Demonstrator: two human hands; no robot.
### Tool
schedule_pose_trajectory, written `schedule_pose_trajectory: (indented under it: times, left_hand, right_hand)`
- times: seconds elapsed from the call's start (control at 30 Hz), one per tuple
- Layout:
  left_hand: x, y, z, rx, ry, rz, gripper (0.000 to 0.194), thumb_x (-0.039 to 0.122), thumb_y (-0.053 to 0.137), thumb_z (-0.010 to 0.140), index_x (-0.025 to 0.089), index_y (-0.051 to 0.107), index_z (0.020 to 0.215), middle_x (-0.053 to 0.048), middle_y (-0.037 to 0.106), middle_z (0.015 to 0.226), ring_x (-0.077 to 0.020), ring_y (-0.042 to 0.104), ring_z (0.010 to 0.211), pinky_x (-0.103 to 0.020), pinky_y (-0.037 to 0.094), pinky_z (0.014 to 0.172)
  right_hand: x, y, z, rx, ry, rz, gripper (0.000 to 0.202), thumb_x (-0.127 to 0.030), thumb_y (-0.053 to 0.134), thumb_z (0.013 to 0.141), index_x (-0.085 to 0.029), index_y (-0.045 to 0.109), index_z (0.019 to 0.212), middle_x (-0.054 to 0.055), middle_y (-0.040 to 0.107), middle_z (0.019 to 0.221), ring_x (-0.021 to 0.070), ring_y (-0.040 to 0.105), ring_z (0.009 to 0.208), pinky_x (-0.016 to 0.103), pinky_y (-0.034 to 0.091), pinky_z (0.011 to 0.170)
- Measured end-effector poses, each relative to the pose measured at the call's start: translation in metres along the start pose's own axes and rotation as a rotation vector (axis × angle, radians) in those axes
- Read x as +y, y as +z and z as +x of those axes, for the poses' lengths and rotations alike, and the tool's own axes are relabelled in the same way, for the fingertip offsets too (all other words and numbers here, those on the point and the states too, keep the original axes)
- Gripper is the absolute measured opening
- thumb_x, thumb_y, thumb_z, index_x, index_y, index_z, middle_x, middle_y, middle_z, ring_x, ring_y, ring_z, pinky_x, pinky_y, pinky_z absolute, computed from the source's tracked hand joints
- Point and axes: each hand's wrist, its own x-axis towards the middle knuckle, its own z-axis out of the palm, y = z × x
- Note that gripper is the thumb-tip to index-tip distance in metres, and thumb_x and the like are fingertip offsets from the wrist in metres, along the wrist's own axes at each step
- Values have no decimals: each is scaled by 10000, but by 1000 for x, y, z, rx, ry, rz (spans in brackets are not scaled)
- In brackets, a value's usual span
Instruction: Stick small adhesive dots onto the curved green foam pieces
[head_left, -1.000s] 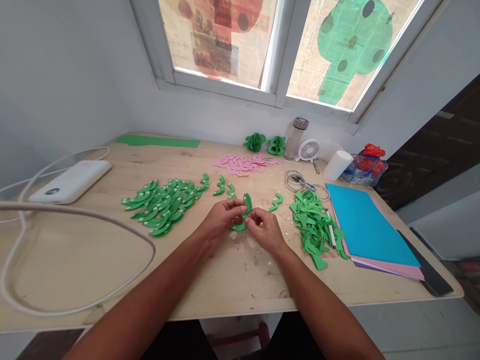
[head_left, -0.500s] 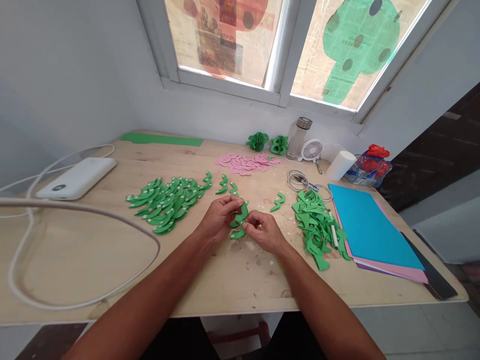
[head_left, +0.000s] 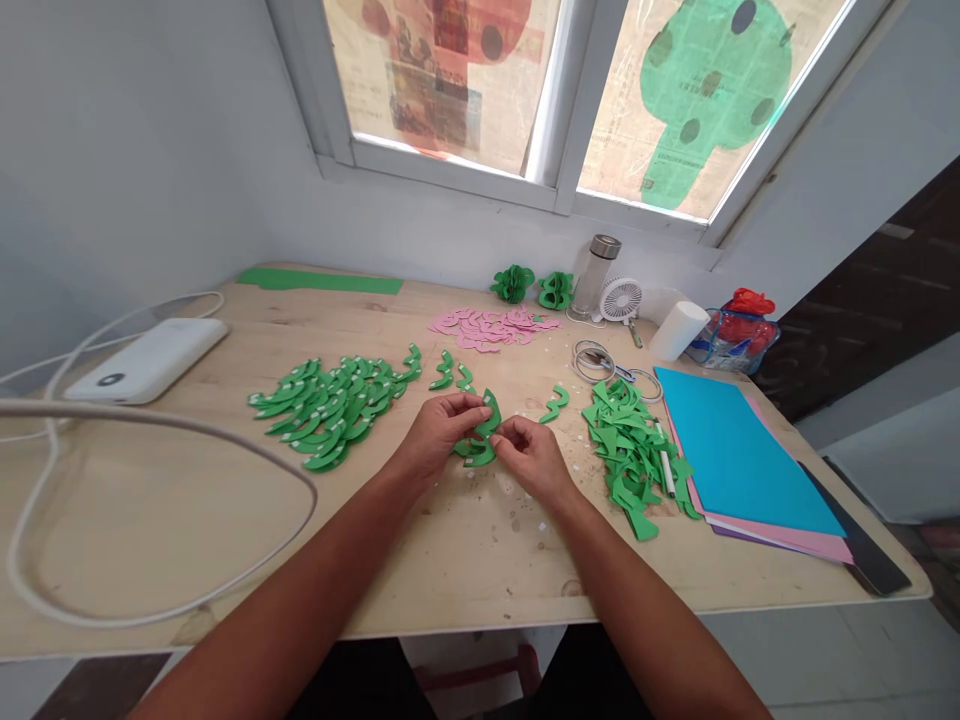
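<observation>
Between my two hands is a wavy green foam cutout (head_left: 486,428) with small white patches on it. My left hand (head_left: 444,430) pinches its upper left side. Thumb and fingers of my right hand (head_left: 531,448) close on its right edge. Another green piece shows partly beneath it, and how the two meet is hidden. Left of my hands spreads a pile of similar green cutouts (head_left: 337,405) with white patches. A few loose green pieces (head_left: 442,372) lie just beyond my left hand, and a single wavy piece (head_left: 555,403) lies beyond my right.
Green scraps (head_left: 630,450) and a white pen (head_left: 667,472) lie to the right, beside stacked coloured sheets (head_left: 750,450). Pink cutouts (head_left: 491,328), tape rings (head_left: 594,361), a glass bottle (head_left: 594,280) and a small fan (head_left: 620,300) stand farther back. A white cable (head_left: 225,432) loops at left.
The green cutout between my hands has turned so its wavy face shows more fully. Both hands keep their grip and have barely shifted; the whole view has moved slightly.
</observation>
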Motion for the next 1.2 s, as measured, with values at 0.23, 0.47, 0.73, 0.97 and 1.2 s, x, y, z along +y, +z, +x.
schedule_pose_trajectory:
  times: [0.23,0.47,0.73,0.97,1.2]
  left_hand:
    - [-3,6,-4,54,122,257,143,258,691,609,160,596,649,26,575,567,-111,522,530,-212,389,512]
    - [-5,11,-10,24,292,633,109,277,587,693,172,612,686,13,606,581,-126,528,542,-218,372,525]
    - [-1,15,-16,49,406,885,98,247,535,726,192,589,666,15,616,569,-129,531,533,-227,375,564]
    - [-3,14,-16,37,435,990,89,243,525,744,202,595,706,-2,649,615,-150,572,578,-235,387,586]
    - [-3,13,-16,31,445,1015,96,242,514,745,198,586,698,-6,643,608,-151,565,570,-242,383,582]
  right_hand:
    - [-9,-5,-6,300,-320,-325,102,-198,501,808,-180,601,805,40,618,764,149,528,688,276,417,660]
    - [-7,-3,-7,296,-378,-472,106,-188,486,842,-179,585,807,47,618,754,163,548,711,280,429,682]
    - [-6,-3,-8,335,-437,-599,138,-213,477,873,-179,595,812,68,641,757,186,562,754,301,412,703]
    - [-6,-4,-8,328,-418,-605,167,-228,466,886,-181,608,812,67,643,747,183,564,746,300,406,699]
    - [-6,-4,-8,326,-420,-593,172,-236,472,888,-175,611,807,65,651,745,180,562,724,297,405,687]
